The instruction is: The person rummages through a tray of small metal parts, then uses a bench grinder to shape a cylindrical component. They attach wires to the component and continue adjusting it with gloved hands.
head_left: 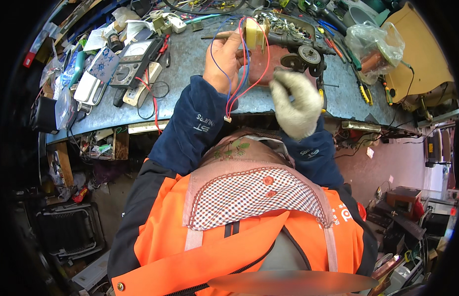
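Observation:
My bare left hand (223,61) is closed around a yellow block-shaped wired part (250,33), raised over the workbench. A thin dark rod (214,37) sticks out to the left beside the thumb; whether it belongs to the part is hidden. Red and blue wires (243,81) loop down from the part to a small white connector (228,119) hanging over the bench's front edge. To the right, my right hand (297,104) wears an off-white knitted glove. Its fingers are curled together near the bench edge, and what they hold, if anything, I cannot make out.
Behind my right hand lies a dark shaft assembly with gears (308,56). An analog multimeter (133,56) and a white power strip (143,84) sit left on the workbench (185,54). Pliers (363,92), screwdrivers and a clear plastic bag (375,47) crowd the right.

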The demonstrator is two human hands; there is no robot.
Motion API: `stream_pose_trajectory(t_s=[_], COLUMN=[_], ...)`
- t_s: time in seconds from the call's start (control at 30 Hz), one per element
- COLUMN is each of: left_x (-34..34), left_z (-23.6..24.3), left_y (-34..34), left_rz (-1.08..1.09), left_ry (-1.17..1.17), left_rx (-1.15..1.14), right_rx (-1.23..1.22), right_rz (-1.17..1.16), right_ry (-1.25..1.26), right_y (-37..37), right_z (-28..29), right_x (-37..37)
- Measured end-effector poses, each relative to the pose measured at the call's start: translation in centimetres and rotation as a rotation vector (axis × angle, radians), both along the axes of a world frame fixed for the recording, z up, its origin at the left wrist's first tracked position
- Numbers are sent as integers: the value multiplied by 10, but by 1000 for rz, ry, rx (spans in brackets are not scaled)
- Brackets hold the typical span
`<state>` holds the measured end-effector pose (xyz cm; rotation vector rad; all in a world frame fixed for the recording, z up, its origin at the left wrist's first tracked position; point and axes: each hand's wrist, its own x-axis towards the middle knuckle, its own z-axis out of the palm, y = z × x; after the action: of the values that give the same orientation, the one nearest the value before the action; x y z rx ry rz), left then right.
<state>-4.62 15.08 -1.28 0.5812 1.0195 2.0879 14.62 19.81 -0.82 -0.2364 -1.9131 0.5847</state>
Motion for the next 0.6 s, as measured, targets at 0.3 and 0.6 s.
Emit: stream_pose_trajectory(t_s=[0.3,0.6], left_x=[4,1], left_z=[7,3], left_y=[-2,-2], left_rz=[-17,-23], left_ry=[25,44], left_rx=[16,18], right_rx=[425,510], right_rz=[-339,-296], right_ry=[-230,-270], right_y=[51,60], right_z=[67,69], right_x=[-34,-56])
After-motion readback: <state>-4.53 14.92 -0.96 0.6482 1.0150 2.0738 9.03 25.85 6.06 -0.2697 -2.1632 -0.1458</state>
